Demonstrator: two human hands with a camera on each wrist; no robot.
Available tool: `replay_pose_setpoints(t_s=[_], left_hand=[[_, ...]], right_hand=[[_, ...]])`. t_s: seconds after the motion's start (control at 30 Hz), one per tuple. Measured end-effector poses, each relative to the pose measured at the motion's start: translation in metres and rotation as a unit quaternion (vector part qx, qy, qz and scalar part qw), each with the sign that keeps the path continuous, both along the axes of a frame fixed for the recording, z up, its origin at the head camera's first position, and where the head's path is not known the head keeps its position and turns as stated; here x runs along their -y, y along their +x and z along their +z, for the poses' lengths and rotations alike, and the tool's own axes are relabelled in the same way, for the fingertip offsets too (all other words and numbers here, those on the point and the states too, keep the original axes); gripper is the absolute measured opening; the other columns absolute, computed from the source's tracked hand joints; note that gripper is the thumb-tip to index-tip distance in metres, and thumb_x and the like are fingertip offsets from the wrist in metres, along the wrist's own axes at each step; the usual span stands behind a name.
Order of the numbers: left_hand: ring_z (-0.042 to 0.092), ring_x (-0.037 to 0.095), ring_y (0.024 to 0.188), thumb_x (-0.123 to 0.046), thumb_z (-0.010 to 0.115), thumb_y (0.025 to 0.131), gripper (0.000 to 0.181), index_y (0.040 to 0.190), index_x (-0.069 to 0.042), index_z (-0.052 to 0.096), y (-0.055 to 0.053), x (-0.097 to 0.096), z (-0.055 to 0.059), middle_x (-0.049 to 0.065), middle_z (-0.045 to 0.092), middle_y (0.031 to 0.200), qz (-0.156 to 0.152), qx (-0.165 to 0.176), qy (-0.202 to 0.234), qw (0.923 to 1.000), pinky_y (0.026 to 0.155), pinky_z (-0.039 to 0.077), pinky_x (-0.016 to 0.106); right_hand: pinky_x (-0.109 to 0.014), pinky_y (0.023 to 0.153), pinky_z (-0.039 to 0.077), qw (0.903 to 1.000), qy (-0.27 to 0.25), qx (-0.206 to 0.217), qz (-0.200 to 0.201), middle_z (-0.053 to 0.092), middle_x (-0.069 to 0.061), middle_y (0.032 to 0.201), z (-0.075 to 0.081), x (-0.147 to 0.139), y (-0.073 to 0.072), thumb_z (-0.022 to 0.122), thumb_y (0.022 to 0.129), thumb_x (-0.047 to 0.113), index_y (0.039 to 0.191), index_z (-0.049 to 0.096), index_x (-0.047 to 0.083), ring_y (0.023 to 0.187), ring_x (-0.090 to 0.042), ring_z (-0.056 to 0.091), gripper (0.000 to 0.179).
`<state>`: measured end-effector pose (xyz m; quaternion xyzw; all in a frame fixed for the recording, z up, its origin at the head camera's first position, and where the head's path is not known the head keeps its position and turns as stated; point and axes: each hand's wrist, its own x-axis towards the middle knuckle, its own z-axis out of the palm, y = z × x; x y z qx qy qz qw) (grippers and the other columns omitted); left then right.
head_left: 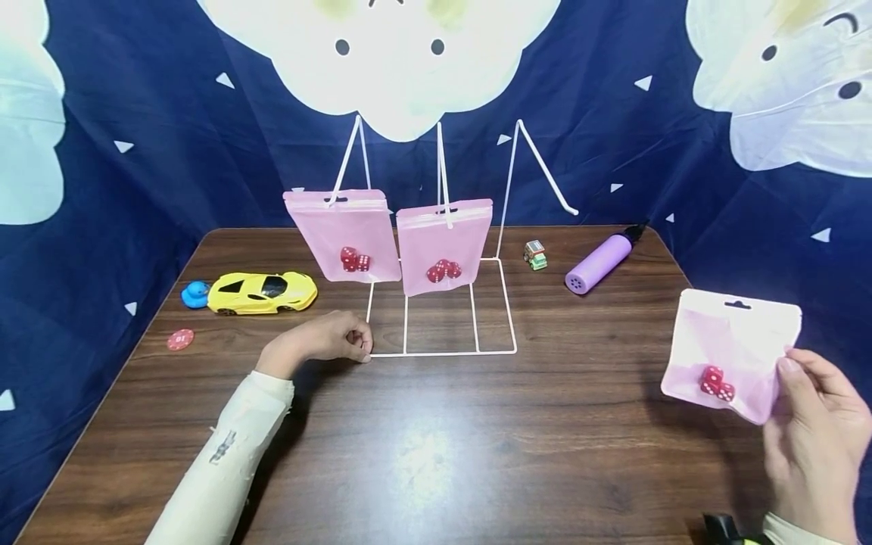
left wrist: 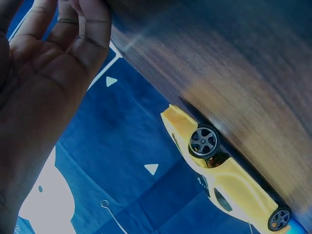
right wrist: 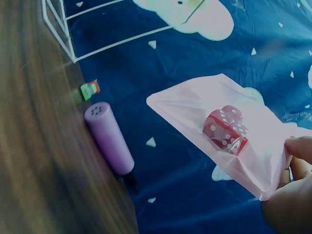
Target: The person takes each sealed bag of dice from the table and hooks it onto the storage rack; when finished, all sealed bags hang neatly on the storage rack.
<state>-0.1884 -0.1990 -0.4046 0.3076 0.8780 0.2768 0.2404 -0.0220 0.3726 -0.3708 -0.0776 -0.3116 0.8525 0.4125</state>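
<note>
My right hand [head_left: 814,424] pinches the side edge of a pink zip bag [head_left: 732,333] above the table's right side. Red dice [head_left: 715,384] show through the bag. At the table's middle, my left hand [head_left: 330,337] pinches the front left corner of a white wire rack [head_left: 450,353]. Two similar pink bags with red dice, the left bag [head_left: 341,227] and the middle bag [head_left: 443,235], hang from its hooks. The right hook [head_left: 545,166] carries no bag. In the right wrist view the held bag [right wrist: 195,102] is tilted, dice inside.
Left of the rack lie a yellow toy car [head_left: 262,293], a blue rubber duck [head_left: 195,294] and a red round chip [head_left: 180,339]. To its right are a small toy truck [head_left: 535,255] and a purple hand pump [head_left: 599,263]. A dark blue cloth [head_left: 170,113] hangs behind the table.
</note>
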Motion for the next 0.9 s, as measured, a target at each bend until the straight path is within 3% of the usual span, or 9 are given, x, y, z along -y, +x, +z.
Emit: replay_pose_setpoints(t_s=[0.4,0.9], left_hand=[[0.053,0.011,0.074,-0.006,0.084,0.091,0.013,0.085,-0.011,0.074,0.0,0.0,-0.001,-0.006,0.059,0.076,-0.001,-0.006,-0.003,1.0,0.071,0.046,0.03],[0.053,0.011,0.073,-0.005,0.083,0.091,0.012,0.085,-0.01,0.074,-0.001,0.001,-0.002,-0.006,0.058,0.075,-0.001,0.001,0.001,1.0,0.071,0.046,0.031]], right_hand=[[-0.034,0.063,0.062,0.9994,0.018,-0.029,0.01,0.064,-0.028,0.083,0.014,0.015,-0.027,0.058,0.089,-0.035,0.107,0.059,-0.033,0.071,-0.029,0.066,0.018],[-0.035,0.063,0.062,0.9977,0.025,-0.058,0.024,0.066,-0.029,0.083,0.024,0.03,-0.043,0.062,0.088,-0.032,0.106,0.061,-0.031,0.072,-0.032,0.069,0.018]])
